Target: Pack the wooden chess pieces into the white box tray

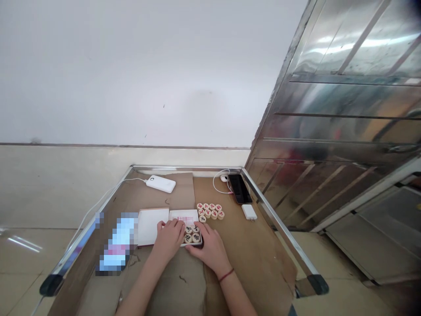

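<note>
A small open white box [184, 216] lies on the cardboard-covered table [250, 250], its lid [148, 225] folded out to the left. Several round wooden chess pieces [192, 234] sit inside the box at its near right corner. My left hand [169, 239] rests palm-down on the box's near left part, fingers bent over it. My right hand [210, 248] touches the box's near right corner, fingertips against the pieces inside. A loose cluster of more pieces [210, 211] lies on the table just right of the box.
A white power bank [161, 183] with a cable lies at the back left. A black phone [240, 188] and a white charger plug [249, 212] lie at the back right. A blurred object [117, 243] lies left. A metal rail [279, 224] edges the table; a steel door [345, 114] stands right.
</note>
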`<state>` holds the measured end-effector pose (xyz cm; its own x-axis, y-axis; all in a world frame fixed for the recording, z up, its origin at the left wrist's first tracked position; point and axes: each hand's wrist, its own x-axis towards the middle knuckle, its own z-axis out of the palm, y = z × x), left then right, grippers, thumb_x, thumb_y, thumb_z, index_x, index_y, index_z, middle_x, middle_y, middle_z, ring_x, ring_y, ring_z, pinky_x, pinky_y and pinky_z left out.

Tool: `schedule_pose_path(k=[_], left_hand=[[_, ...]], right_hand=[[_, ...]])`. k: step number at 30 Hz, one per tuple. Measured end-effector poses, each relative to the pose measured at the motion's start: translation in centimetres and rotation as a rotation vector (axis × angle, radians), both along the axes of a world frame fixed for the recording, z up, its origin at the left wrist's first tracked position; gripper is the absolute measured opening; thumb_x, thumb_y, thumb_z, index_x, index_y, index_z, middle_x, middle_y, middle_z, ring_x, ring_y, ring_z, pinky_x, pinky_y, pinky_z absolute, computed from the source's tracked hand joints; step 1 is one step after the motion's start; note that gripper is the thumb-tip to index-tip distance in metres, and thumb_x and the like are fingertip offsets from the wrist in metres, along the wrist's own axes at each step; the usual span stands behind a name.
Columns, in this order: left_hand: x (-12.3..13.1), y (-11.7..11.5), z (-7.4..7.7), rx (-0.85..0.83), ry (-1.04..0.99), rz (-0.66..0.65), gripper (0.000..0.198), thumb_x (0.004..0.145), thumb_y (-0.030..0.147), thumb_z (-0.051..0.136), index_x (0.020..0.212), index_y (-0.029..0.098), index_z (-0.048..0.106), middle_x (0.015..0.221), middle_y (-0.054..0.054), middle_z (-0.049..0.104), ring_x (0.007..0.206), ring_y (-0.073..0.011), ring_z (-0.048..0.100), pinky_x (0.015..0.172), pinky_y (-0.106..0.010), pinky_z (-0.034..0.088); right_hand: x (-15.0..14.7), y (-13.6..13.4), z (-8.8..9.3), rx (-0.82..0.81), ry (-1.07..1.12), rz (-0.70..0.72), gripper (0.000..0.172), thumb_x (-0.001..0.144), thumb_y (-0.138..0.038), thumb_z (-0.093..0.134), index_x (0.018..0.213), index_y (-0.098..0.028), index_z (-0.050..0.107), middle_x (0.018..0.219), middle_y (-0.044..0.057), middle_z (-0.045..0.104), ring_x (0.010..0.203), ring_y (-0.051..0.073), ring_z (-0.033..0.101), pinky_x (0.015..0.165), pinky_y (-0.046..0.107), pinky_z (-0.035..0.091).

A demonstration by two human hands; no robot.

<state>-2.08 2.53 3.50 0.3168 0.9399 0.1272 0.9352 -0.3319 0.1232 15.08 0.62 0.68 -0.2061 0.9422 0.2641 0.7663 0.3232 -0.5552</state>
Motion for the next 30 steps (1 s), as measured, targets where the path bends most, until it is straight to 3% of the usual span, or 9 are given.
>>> schedule_pose_path(k=[7, 14, 18, 24, 30], left_hand=[[-0.3, 0.1, 0.5, -0.043, -0.096, -0.010, 0.028, 0.097, 0.023, 0.033, 0.104, 0.024, 0.060, 0.104, -0.004, 0.066, 0.094, -0.0167, 0.059, 0.081, -0.036, 0.028], [-0.8, 0.3, 0.8, -0.096, -0.156, -0.014, 0.031, 0.096, 0.025, 0.032, 0.103, 0.023, 0.063, 0.105, -0.005, 0.067, 0.097, -0.0176, 0.058, 0.081, -0.036, 0.030], [-0.7, 0.3, 0.7, -0.106, -0.101, 0.011, 0.031, 0.095, 0.025, 0.035, 0.100, 0.022, 0.065, 0.103, -0.006, 0.067, 0.097, -0.0193, 0.057, 0.082, -0.038, 0.029], [0.2, -0.6, 1.0, 0.047, 0.059, 0.143, 0.032, 0.093, 0.032, 0.041, 0.093, 0.018, 0.070, 0.105, -0.012, 0.066, 0.104, -0.0290, 0.049, 0.081, -0.043, 0.031], [0.4, -0.7, 1.2, 0.001, 0.071, 0.157, 0.035, 0.093, 0.031, 0.039, 0.092, 0.016, 0.070, 0.101, -0.013, 0.067, 0.100, -0.0293, 0.050, 0.078, -0.044, 0.033]], right_hand=[[0.0, -0.1, 0.0, 0.017, -0.013, -0.002, 0.057, 0.070, -0.038, 0.071, 0.122, -0.021, 0.055, 0.111, 0.009, 0.062, 0.093, 0.025, 0.060, 0.080, 0.036, 0.045], [0.0, -0.1, 0.3, 0.073, -0.088, 0.045, 0.054, 0.074, -0.039, 0.071, 0.126, -0.030, 0.057, 0.093, 0.003, 0.059, 0.083, 0.020, 0.059, 0.073, 0.032, 0.045], [0.0, -0.2, 0.5, 0.062, -0.086, 0.048, 0.052, 0.074, -0.038, 0.071, 0.124, -0.031, 0.059, 0.092, 0.004, 0.058, 0.084, 0.020, 0.059, 0.074, 0.032, 0.046], [0.0, -0.2, 0.5, 0.038, -0.073, 0.057, 0.055, 0.075, -0.036, 0.071, 0.128, -0.030, 0.056, 0.094, 0.004, 0.058, 0.086, 0.020, 0.059, 0.077, 0.033, 0.045], [0.0, -0.2, 0.6, 0.014, -0.079, 0.059, 0.053, 0.075, -0.035, 0.071, 0.126, -0.031, 0.058, 0.094, 0.004, 0.058, 0.087, 0.021, 0.058, 0.077, 0.034, 0.045]])
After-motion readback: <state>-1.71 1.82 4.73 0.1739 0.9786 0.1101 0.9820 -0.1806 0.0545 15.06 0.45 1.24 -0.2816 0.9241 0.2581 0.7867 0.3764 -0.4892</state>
